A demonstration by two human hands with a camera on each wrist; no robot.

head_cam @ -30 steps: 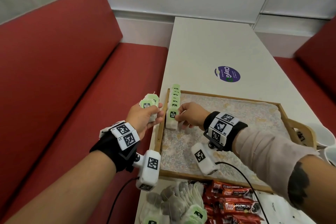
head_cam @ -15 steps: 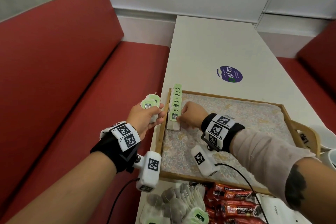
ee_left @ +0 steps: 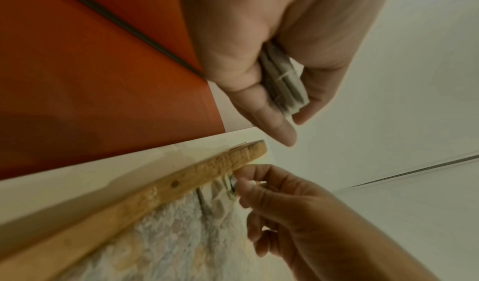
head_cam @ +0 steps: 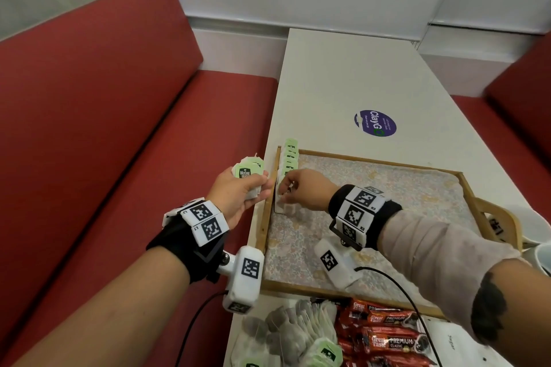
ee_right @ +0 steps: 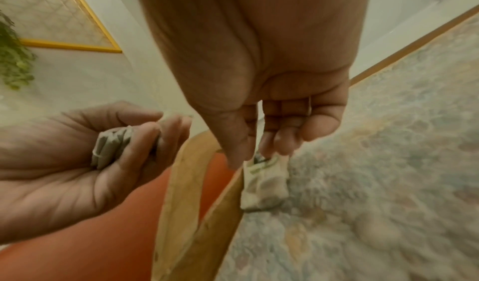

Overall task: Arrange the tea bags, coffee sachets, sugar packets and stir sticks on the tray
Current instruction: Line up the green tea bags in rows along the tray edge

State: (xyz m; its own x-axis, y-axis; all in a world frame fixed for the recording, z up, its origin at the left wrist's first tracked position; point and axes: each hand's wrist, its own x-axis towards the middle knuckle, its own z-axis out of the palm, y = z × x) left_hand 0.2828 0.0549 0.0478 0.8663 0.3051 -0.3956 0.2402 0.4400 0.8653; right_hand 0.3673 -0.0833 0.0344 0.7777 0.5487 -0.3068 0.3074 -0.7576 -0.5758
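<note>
A wooden tray (head_cam: 263, 226) with a floral liner lies on the white table. A row of green-tagged tea bags (head_cam: 290, 156) runs along the tray's left wall. My right hand (head_cam: 287, 188) pinches the nearest tea bag (ee_right: 264, 187) of that row at its tag, the bag resting on the liner. My left hand (head_cam: 247, 188) hovers just left of the tray, off the table edge, and grips a small stack of tea bags (head_cam: 249, 171), whose lower ends (ee_left: 283, 80) show in the left wrist view.
A loose pile of tea bags (head_cam: 292, 334) and red coffee sachets (head_cam: 387, 337) lie on the table in front of the tray. White sugar packets (head_cam: 453, 345) sit at the bottom right, cups (head_cam: 536, 229) at the right edge. Red bench seats (head_cam: 119, 128) flank the table.
My right hand moved slightly toward the far end of the tea bag row and now covers the nearest bag's tag. My left hand stays put with its stack.
</note>
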